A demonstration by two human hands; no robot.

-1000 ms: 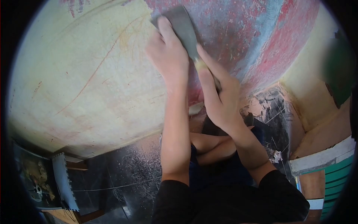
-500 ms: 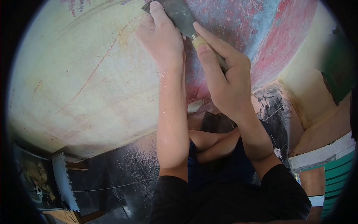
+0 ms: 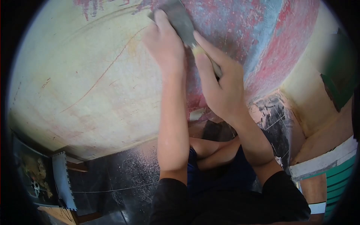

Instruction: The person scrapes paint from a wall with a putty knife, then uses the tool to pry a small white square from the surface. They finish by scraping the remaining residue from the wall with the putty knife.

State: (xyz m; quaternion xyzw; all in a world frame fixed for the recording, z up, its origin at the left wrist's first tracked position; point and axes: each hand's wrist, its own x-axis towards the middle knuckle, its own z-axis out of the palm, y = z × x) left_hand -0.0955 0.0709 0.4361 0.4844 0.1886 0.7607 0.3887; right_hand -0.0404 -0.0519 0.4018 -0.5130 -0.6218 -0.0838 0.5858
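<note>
My right hand (image 3: 224, 84) is wrapped around the light handle of a scraper (image 3: 182, 28), with the index finger stretched along it toward the blade. The wide grey metal blade points up and left against the painted wall (image 3: 240, 26). At the blade's left side, my left hand (image 3: 165, 47) has its thumb pressed on the metal; its other fingers are curled and partly hidden. Both hands are slightly blurred. Patchy red and blue paint lies to the right of the blade, and a pale cream surface to its left.
Paint flakes and dust lie on the dark tiled floor (image 3: 138, 168) below the wall. My crossed legs (image 3: 213, 152) are under my arms. A grey-blue panel with a toothed edge (image 3: 63, 182) stands at lower left. To the right are a wall corner and a green slatted surface (image 3: 341, 187).
The scraper and both hands have shifted a little downward in view, my right hand also slightly left. The blade still rests at the border of the red paint. The view has moved slightly.
</note>
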